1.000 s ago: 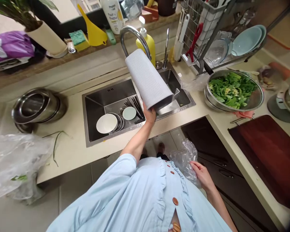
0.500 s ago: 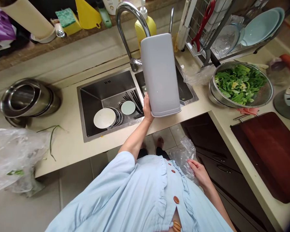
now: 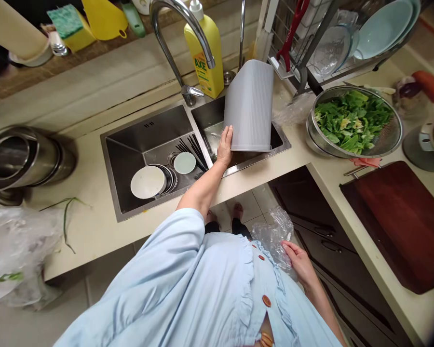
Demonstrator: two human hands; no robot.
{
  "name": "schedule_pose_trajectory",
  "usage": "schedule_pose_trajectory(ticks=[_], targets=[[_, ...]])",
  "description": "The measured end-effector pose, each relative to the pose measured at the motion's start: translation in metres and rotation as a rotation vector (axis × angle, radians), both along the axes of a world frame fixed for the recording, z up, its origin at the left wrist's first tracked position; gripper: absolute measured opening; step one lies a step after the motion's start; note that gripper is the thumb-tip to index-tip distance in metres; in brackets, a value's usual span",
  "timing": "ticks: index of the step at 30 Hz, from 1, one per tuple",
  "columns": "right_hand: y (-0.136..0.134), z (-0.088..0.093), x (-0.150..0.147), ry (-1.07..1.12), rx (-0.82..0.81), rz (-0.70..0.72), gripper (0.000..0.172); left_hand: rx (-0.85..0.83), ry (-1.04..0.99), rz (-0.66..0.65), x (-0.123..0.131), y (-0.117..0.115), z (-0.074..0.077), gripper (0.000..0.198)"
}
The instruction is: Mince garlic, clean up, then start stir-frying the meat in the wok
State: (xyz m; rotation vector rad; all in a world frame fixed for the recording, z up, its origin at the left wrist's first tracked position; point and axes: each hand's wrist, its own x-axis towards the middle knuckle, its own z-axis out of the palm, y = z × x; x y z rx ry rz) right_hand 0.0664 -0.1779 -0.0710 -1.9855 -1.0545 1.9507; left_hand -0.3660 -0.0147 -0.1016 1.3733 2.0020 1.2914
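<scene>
My left hand (image 3: 225, 146) grips the lower left edge of a tall grey ribbed bin (image 3: 249, 107), which is held upside down over the right basin of the steel sink (image 3: 126, 159). Its mouth sits down at the basin's rim. Down by my hip, my right hand (image 3: 299, 262) is closed on a crumpled clear plastic bag (image 3: 273, 236). In the left basin lie a white plate (image 3: 148, 181), a small pale green dish (image 3: 184, 162) and dark chopsticks (image 3: 191, 147).
A steel colander of leafy greens (image 3: 354, 123) stands right of the sink, with a dark red cutting board (image 3: 405, 221) nearer me. Yellow dish soap (image 3: 206, 48) and the tap (image 3: 173, 29) rise behind the sink. Stacked steel bowls (image 3: 18, 159) and a plastic bag (image 3: 14, 246) lie at the left.
My left hand has swung the grey bin from a tilt over the tap to upright-inverted and lowered it toward the right basin. My right hand stayed on the plastic bag.
</scene>
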Motion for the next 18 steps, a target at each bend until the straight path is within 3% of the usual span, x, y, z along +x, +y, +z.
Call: schedule_pose_trajectory(ticks=[5, 9, 12, 18], targets=[[0.005, 0.003, -0.001, 0.007, 0.002, -0.062, 0.056, -0.075, 0.071, 0.052, 0.007, -0.006, -0.003, 0.075], [0.009, 0.002, -0.004, 0.018, -0.005, -0.077, 0.057, -0.197, 0.048, 0.085, 0.009, -0.012, 0.010, 0.075], [0.012, 0.002, -0.008, 0.025, 0.003, -0.050, 0.057, -0.247, 0.063, 0.109, 0.002, -0.007, 0.030, 0.077], [0.016, 0.004, -0.018, 0.032, 0.013, -0.004, 0.057, -0.360, 0.031, 0.146, -0.026, 0.020, 0.085, 0.081]])
